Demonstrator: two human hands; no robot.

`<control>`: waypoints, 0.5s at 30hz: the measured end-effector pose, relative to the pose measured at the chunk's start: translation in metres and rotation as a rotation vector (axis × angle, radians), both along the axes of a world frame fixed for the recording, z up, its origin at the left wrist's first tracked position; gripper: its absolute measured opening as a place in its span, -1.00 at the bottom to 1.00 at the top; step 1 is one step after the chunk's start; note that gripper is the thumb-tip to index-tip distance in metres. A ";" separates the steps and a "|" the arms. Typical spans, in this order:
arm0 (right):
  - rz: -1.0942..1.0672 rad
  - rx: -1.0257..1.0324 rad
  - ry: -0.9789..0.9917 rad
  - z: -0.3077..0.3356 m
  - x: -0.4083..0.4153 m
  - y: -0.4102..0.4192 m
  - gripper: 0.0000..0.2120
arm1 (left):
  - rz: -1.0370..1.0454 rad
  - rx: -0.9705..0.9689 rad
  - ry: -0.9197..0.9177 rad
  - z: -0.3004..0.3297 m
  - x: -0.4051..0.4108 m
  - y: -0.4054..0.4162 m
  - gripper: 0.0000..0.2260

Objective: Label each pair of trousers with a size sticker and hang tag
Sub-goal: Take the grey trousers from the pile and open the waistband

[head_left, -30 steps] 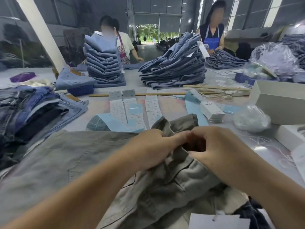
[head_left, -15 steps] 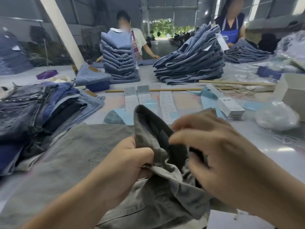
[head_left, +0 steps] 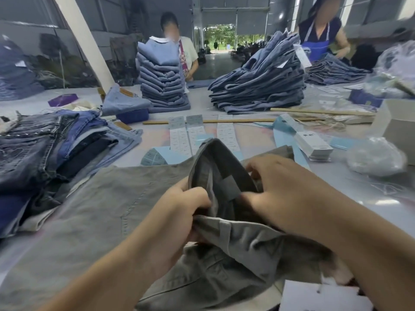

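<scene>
Holding grey trousers [head_left: 107, 205] on tabletop [head_left: 253, 140]: left hand [head_left: 179, 212] and right hand [head_left: 285, 198] fingers grip the waistband, now lifted and spread open versus a second ago. Probably exposing the inside for tagging.

left hand [head_left: 179, 205]: fingers curled, gripping cloth fold, forearm bare, reaching in from lower left | right hand [head_left: 285, 194]: knuckles up, fingers bent, pinching cloth, forearm bare from lower right

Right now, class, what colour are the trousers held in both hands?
Grey-green, a plain khaki-grey; the head view shows the trousers clearly.
</scene>
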State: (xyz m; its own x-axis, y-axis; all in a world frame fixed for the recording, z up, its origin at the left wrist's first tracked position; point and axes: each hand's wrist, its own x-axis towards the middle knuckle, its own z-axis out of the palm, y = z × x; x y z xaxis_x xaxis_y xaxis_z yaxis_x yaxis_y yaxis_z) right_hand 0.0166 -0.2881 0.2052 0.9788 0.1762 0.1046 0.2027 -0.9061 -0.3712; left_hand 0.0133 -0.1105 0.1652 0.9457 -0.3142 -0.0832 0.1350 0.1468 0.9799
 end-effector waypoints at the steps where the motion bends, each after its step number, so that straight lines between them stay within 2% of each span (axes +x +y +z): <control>1: -0.009 0.037 0.015 0.000 0.007 0.001 -0.77 | 0.009 0.046 0.003 0.000 0.003 0.000 -0.85; 3: -0.026 0.106 0.015 -0.004 0.017 0.000 -0.88 | 0.080 0.222 -0.041 -0.002 0.011 -0.001 -0.71; 4: -0.030 0.146 0.016 -0.008 0.021 -0.001 -0.90 | 0.158 0.349 -0.123 -0.004 0.015 -0.002 -0.65; 5: -0.036 0.195 0.020 -0.012 0.022 -0.003 -0.89 | 0.271 0.523 -0.283 -0.005 0.019 -0.002 -0.64; 7: -0.056 0.322 0.016 -0.018 0.022 -0.008 -0.85 | 0.470 0.909 -0.745 -0.005 0.024 -0.002 -0.61; 8: -0.064 0.401 0.006 -0.020 0.021 -0.010 -0.83 | 0.486 0.991 -0.903 -0.003 0.025 -0.003 -0.64; 9: -0.070 0.490 -0.002 -0.022 0.020 -0.012 -0.82 | 0.445 1.019 -0.956 0.000 0.026 -0.005 -0.73; 11: -0.075 0.663 -0.007 -0.026 0.018 -0.014 -0.83 | 0.357 1.008 -0.936 0.003 0.028 -0.012 -0.94; 13: -0.063 0.766 -0.015 -0.030 0.017 -0.014 -0.84 | 0.310 1.016 -0.846 0.003 0.029 -0.019 -0.65; 15: -0.043 0.806 -0.035 -0.034 0.016 -0.014 -0.84 | 0.309 1.033 -0.785 0.007 0.031 -0.024 -0.51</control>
